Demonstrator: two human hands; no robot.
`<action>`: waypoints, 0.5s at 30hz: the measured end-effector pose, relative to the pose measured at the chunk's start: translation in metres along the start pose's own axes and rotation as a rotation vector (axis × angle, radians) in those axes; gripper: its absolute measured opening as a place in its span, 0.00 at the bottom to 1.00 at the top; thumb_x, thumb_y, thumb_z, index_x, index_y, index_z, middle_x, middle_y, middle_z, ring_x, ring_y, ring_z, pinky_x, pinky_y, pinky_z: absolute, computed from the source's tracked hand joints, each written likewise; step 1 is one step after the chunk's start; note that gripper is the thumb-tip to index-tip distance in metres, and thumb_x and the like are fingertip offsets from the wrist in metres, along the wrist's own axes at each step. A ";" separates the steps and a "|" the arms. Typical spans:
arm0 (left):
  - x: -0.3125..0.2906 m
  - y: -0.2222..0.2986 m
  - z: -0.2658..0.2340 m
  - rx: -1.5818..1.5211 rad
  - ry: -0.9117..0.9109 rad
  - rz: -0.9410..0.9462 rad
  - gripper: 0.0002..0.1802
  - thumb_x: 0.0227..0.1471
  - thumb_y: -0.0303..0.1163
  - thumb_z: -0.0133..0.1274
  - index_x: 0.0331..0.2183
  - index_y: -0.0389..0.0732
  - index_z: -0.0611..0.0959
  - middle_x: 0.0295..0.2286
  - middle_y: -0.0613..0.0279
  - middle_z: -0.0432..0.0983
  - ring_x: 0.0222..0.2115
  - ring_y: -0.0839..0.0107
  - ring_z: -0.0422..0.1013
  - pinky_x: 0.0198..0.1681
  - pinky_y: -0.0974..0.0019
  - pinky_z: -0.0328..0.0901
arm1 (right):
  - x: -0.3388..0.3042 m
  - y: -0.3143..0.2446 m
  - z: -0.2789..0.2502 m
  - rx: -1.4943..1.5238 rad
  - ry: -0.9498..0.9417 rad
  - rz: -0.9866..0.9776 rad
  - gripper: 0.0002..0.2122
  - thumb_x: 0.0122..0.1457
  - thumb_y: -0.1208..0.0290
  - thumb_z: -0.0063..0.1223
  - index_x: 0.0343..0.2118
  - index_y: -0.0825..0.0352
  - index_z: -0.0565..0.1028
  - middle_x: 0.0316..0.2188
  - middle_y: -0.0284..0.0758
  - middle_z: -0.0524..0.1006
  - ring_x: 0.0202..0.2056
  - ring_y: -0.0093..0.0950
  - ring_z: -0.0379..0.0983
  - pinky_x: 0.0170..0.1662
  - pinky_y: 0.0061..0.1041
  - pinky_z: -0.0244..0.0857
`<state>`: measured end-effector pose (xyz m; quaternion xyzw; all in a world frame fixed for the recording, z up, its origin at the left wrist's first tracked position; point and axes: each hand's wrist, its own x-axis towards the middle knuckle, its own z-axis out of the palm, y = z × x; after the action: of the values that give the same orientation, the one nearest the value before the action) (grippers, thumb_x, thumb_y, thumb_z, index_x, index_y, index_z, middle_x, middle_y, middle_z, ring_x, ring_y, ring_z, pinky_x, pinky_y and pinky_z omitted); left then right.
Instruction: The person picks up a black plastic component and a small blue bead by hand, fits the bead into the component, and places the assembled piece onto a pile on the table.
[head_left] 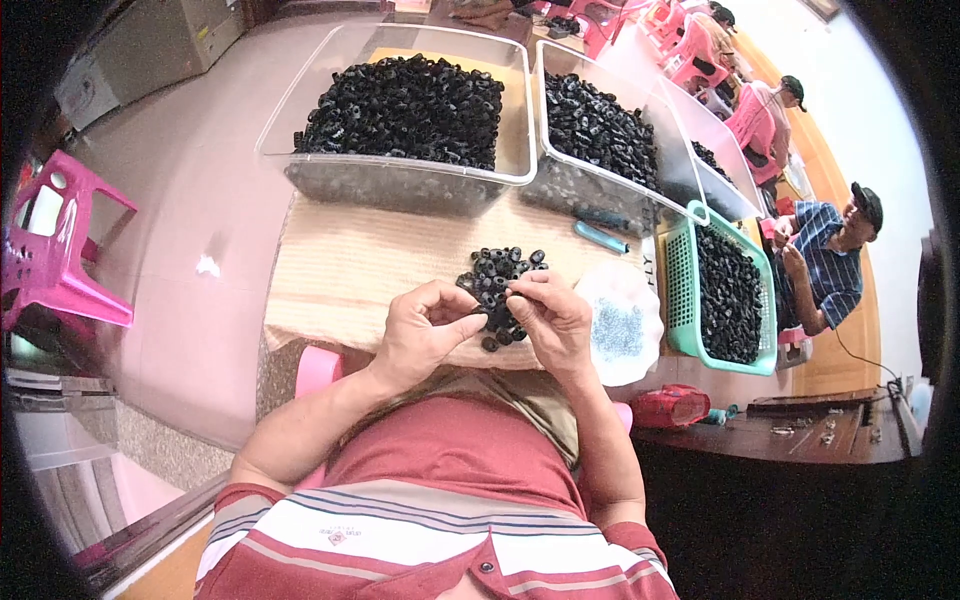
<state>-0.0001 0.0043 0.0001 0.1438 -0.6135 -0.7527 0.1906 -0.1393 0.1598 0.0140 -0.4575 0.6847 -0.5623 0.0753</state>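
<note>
Just now we have both hands low over a cloth-covered surface (335,240), with a heap of small black parts (497,268) lying between our fingertips and just beyond them. Our left hand (425,330) comes in at the heap's left edge, its fingers curled and the thumb drawn close to the forefinger; we cannot tell whether a part is pinched there. Our right hand (553,318) is at the heap's right side, thumb and forefinger brought nearly together over the parts, and again we cannot make out whether it grips one. Just to the right of this hand we see a white plate (647,350) with a wavy rim, bearing a scatter of tiny blue pieces (618,328). Beyond the same hand lies a slim turquoise tool (600,237), and farther right, past the plate, stands a green basket (682,285) filled with more black parts. Well beyond our left hand we have a large clear bin (400,168) heaped with black parts, and beside it, beyond our right hand, a second clear bin (600,178) loaded likewise. Far to the right of our hands sits a co-worker (832,262) in a dark cap and striped blue shirt.
</note>
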 end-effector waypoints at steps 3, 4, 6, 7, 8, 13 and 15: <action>0.000 0.002 0.001 -0.015 -0.013 0.011 0.08 0.51 0.22 0.64 0.35 0.37 0.82 0.29 0.68 0.79 0.30 0.83 0.74 0.35 0.76 0.70 | -0.002 -0.002 0.001 0.002 0.004 0.022 0.08 0.59 0.83 0.60 0.41 0.72 0.80 0.35 0.34 0.79 0.38 0.21 0.74 0.43 0.19 0.68; 0.000 0.003 0.000 -0.016 -0.011 0.008 0.08 0.51 0.22 0.64 0.35 0.37 0.82 0.29 0.68 0.79 0.30 0.83 0.74 0.35 0.76 0.70 | -0.003 -0.003 0.001 0.015 -0.003 0.033 0.08 0.59 0.83 0.60 0.41 0.72 0.80 0.35 0.34 0.80 0.38 0.21 0.74 0.43 0.19 0.68; -0.001 0.004 0.000 0.015 -0.035 -0.001 0.08 0.52 0.22 0.64 0.35 0.37 0.82 0.29 0.69 0.80 0.31 0.82 0.74 0.36 0.75 0.71 | -0.004 -0.006 0.002 0.044 -0.015 0.077 0.08 0.59 0.83 0.60 0.41 0.72 0.80 0.36 0.34 0.80 0.38 0.21 0.74 0.43 0.19 0.68; -0.001 0.003 -0.001 0.014 -0.033 -0.004 0.08 0.52 0.22 0.64 0.35 0.37 0.82 0.29 0.69 0.80 0.31 0.82 0.74 0.36 0.75 0.71 | -0.005 -0.007 0.002 0.072 -0.025 0.119 0.08 0.58 0.83 0.60 0.41 0.72 0.80 0.36 0.35 0.80 0.38 0.22 0.74 0.43 0.19 0.68; 0.000 0.002 -0.001 0.024 -0.037 -0.009 0.07 0.52 0.22 0.64 0.35 0.37 0.82 0.29 0.69 0.80 0.31 0.82 0.74 0.36 0.75 0.71 | -0.004 -0.009 0.003 0.073 -0.028 0.123 0.08 0.58 0.83 0.60 0.41 0.72 0.80 0.36 0.35 0.80 0.38 0.22 0.74 0.43 0.19 0.68; 0.000 -0.001 -0.001 -0.005 -0.063 -0.025 0.10 0.51 0.19 0.63 0.36 0.38 0.82 0.31 0.68 0.80 0.32 0.81 0.75 0.37 0.75 0.71 | -0.002 -0.011 0.007 0.091 0.004 -0.005 0.09 0.53 0.84 0.63 0.38 0.71 0.80 0.33 0.38 0.81 0.37 0.27 0.78 0.41 0.23 0.70; -0.001 0.001 0.000 -0.010 -0.083 -0.006 0.10 0.51 0.18 0.63 0.37 0.37 0.82 0.31 0.68 0.80 0.32 0.81 0.75 0.38 0.74 0.71 | -0.002 -0.015 0.007 0.091 -0.003 -0.002 0.09 0.53 0.84 0.63 0.38 0.71 0.81 0.34 0.38 0.81 0.38 0.27 0.78 0.41 0.23 0.70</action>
<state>0.0010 0.0046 0.0011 0.1135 -0.6165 -0.7618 0.1634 -0.1257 0.1567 0.0229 -0.4551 0.6580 -0.5922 0.0962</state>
